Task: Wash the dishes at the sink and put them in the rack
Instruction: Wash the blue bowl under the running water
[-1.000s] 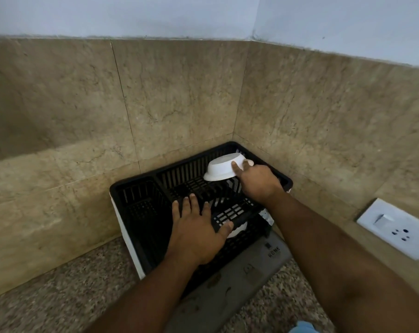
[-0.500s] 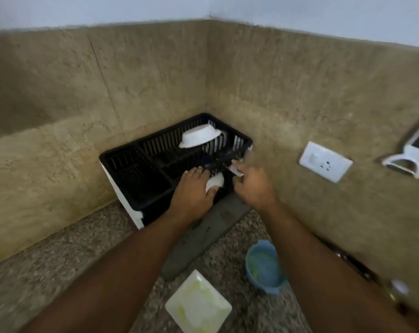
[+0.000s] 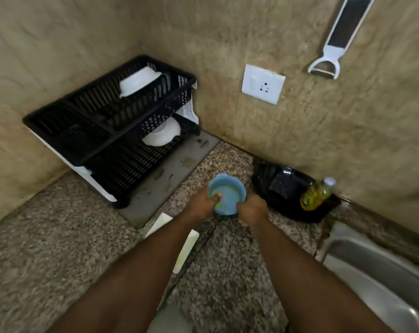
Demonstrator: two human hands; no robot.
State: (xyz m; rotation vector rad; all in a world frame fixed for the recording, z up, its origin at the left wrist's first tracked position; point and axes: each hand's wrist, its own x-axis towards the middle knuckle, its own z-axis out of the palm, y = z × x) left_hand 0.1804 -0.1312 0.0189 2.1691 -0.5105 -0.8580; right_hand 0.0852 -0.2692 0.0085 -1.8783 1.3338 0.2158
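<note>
A blue bowl (image 3: 230,194) with yellow-green residue sits at the middle of the granite counter. My left hand (image 3: 202,205) grips its left rim with the thumb inside. My right hand (image 3: 252,210) holds its right side. The black two-tier dish rack (image 3: 107,138) stands in the corner at the left. One white bowl (image 3: 138,81) lies upside down on the upper tier, and another white bowl (image 3: 161,134) rests on the lower tier. A white square plate (image 3: 187,246) smeared green lies under my left forearm, partly hidden.
A steel sink (image 3: 381,277) is at the lower right. A black tray (image 3: 292,195) with a yellow soap bottle (image 3: 316,194) sits against the wall. A grey mat (image 3: 170,174) lies under the rack. A wall socket (image 3: 263,84) and a hanging peeler (image 3: 335,42) are above.
Both hands have left the rack and come back toward me, taking hold of the blue bowl on the counter. The view has swung down and to the right, bringing the sink into sight.
</note>
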